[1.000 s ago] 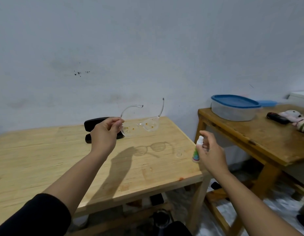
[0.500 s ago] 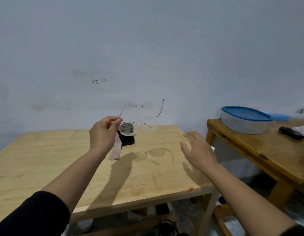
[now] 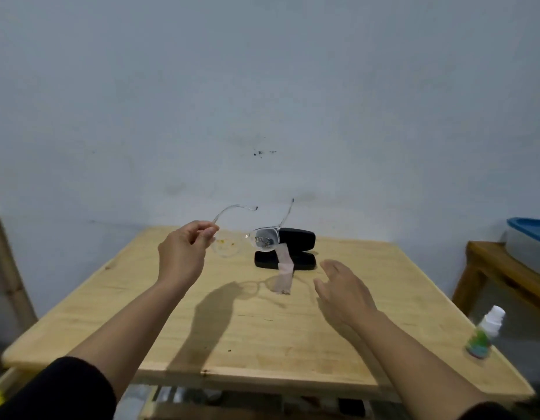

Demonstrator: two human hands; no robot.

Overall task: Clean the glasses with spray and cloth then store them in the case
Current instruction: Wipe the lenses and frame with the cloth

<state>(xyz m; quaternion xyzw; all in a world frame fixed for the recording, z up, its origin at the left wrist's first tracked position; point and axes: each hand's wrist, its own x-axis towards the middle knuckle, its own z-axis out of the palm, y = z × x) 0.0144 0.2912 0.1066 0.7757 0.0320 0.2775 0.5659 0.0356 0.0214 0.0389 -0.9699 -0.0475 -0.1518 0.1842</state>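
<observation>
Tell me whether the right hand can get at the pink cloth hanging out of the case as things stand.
Probably yes. The right hand is open and empty, just right of the pink cloth, with bare table between. The left hand holds the glasses above and behind it.

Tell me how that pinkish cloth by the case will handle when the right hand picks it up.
The cloth droops from the open black case onto the table, so it is probably limp and light. It should bunch easily when the empty right hand grips it.
</observation>
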